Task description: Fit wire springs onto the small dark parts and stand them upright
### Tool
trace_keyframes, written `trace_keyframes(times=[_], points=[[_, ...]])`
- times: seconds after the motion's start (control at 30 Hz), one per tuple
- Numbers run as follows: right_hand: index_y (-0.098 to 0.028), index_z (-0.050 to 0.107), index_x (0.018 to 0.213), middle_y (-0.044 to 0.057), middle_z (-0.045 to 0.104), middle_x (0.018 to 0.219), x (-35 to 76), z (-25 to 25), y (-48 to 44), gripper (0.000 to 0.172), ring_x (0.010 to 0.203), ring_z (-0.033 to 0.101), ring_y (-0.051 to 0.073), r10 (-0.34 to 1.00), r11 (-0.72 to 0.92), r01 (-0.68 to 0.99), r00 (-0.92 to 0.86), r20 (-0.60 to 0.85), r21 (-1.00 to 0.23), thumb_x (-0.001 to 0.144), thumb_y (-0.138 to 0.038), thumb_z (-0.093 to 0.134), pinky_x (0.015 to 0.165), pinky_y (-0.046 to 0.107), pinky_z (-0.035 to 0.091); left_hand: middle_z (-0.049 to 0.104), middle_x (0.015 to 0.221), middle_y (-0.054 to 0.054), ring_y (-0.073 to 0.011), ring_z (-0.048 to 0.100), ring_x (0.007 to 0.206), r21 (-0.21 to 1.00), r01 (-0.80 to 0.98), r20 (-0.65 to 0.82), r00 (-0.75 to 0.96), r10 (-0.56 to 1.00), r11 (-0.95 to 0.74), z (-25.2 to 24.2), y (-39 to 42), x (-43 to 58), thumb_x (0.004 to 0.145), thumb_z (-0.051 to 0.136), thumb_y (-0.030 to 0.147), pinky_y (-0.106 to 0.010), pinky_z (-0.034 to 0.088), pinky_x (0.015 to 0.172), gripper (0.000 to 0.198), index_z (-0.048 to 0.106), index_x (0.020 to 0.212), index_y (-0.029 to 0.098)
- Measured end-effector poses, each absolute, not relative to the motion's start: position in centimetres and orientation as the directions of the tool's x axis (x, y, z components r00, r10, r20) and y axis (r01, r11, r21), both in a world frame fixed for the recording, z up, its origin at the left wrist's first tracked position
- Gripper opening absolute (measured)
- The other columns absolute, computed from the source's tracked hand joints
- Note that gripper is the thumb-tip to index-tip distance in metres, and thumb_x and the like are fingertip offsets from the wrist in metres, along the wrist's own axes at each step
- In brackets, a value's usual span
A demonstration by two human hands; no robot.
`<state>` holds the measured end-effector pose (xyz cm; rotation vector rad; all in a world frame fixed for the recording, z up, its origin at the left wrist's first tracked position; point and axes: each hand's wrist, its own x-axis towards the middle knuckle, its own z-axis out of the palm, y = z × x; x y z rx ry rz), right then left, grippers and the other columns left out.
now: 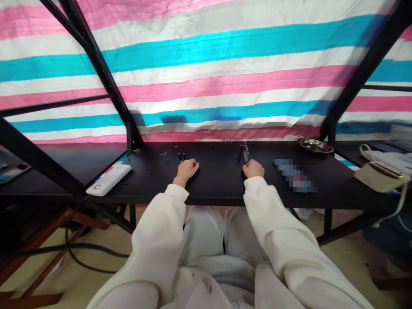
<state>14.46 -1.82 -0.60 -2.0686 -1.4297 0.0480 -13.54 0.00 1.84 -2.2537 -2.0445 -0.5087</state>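
Note:
My left hand (188, 168) rests on the black table (219, 176), its fingers curled in. Just beyond it stand two small dark rod-like pieces (182, 157), close to the knuckles. Farther right, my right hand (254, 168) lies on the table, also curled into a loose fist. A short strand of small clear, greyish pieces (246, 152) lies right beyond it, beside a thin dark stick (240, 153). Whether either hand holds something inside its fingers is hidden.
A white box-like device (109, 179) lies at the left. On the right are a pixelated blue item (294, 175), a round metal dish (315, 146) and a cream bag (381, 176). Black frame bars slant up both sides before a striped sheet (225, 47).

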Motion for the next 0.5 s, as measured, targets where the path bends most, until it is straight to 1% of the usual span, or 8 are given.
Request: trace_keyframes(times=[0.07,0.13,0.2,0.33,0.43,0.5], points=[[-0.015,0.063,0.083,0.018,0.060,0.094,14.7,-0.6,-1.6,0.017,0.092,0.054,0.030,0.846,-0.260,0.820,0.448,0.290,-0.510,0.071,-0.023,0.053,0.074,0.042,0.039,0.065,0.080,-0.008,-0.0207,0.061,0.080,0.144,0.968,0.266,0.161,0.950,-0.204,1.9,-0.4,-12.9,0.083,0.041,0.041,-0.026,0.040,0.069,0.030,0.062,0.085,0.021],[-0.014,0.062,0.086,0.018,0.059,0.100,14.9,-0.6,-1.4,0.020,0.097,0.052,0.032,0.840,-0.270,0.807,0.464,0.281,-0.526,0.072,-0.026,0.054,0.078,0.045,0.038,0.065,0.081,-0.008,-0.0205,0.060,0.081,0.121,0.952,0.249,0.246,0.937,-0.282,1.9,-0.8,-12.1,0.084,0.041,0.042,-0.025,0.040,0.070,0.030,0.061,0.090,0.021],[-0.015,0.061,0.086,0.017,0.058,0.100,14.8,-0.7,-1.1,0.021,0.098,0.051,0.032,0.835,-0.261,0.801,0.468,0.291,-0.539,0.072,-0.028,0.054,0.079,0.046,0.037,0.065,0.081,-0.008,-0.0209,0.060,0.080,0.120,0.923,0.239,0.330,0.913,-0.365,1.9,-1.1,-11.2,0.083,0.042,0.043,-0.026,0.039,0.071,0.030,0.060,0.094,0.021],[-0.015,0.061,0.086,0.017,0.058,0.099,14.7,-1.0,-0.3,0.021,0.097,0.050,0.032,0.821,-0.241,0.796,0.473,0.321,-0.555,0.072,-0.029,0.055,0.080,0.047,0.036,0.065,0.081,-0.008,-0.0213,0.060,0.078,0.155,0.847,0.236,0.469,0.851,-0.509,1.8,-1.3,-8.9,0.082,0.045,0.043,-0.026,0.040,0.072,0.030,0.059,0.097,0.021],[-0.016,0.061,0.086,0.017,0.057,0.099,14.8,-1.0,0.0,0.020,0.097,0.050,0.031,0.825,-0.249,0.787,0.478,0.302,-0.564,0.073,-0.029,0.054,0.081,0.046,0.035,0.065,0.083,-0.009,-0.0215,0.061,0.077,0.188,0.788,0.245,0.540,0.805,-0.586,1.8,-0.8,-6.6,0.081,0.048,0.040,-0.026,0.041,0.071,0.028,0.059,0.099,0.021],[-0.016,0.061,0.086,0.017,0.057,0.099,14.8,-1.0,0.2,0.020,0.098,0.050,0.030,0.830,-0.256,0.782,0.479,0.285,-0.568,0.074,-0.029,0.054,0.081,0.045,0.035,0.065,0.088,-0.010,-0.0222,0.062,0.080,0.190,0.769,0.241,0.566,0.788,-0.610,1.8,-0.5,-4.9,0.080,0.048,0.038,-0.027,0.042,0.072,0.032,0.057,0.106,0.021]])
